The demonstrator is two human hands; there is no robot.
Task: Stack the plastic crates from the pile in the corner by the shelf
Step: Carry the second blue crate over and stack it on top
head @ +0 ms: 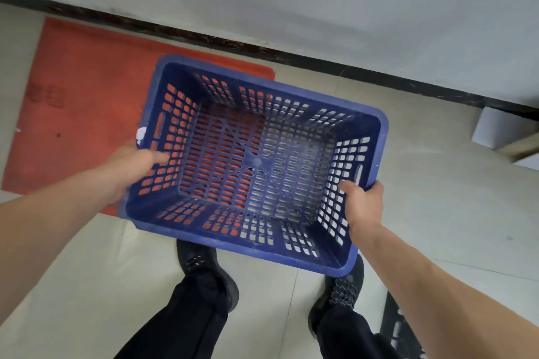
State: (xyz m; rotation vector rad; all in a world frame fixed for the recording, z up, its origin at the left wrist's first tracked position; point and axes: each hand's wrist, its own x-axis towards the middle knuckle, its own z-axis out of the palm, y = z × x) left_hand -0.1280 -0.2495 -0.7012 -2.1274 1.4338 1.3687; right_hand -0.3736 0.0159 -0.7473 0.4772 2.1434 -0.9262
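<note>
An empty blue plastic crate [256, 166] with perforated walls and floor is held in the air above the floor, open side up. My left hand [137, 167] grips its left short wall, thumb inside. My right hand [364, 204] grips the right short wall near the handle slot, thumb over the rim. No pile of crates and no shelf shows in this view.
A red mat [87, 108] lies on the tiled floor by the white wall and dark skirting [320, 63]. A white box [501, 128] sits at the right edge. A black object [396, 326] stands near my right foot. My two black shoes are below the crate.
</note>
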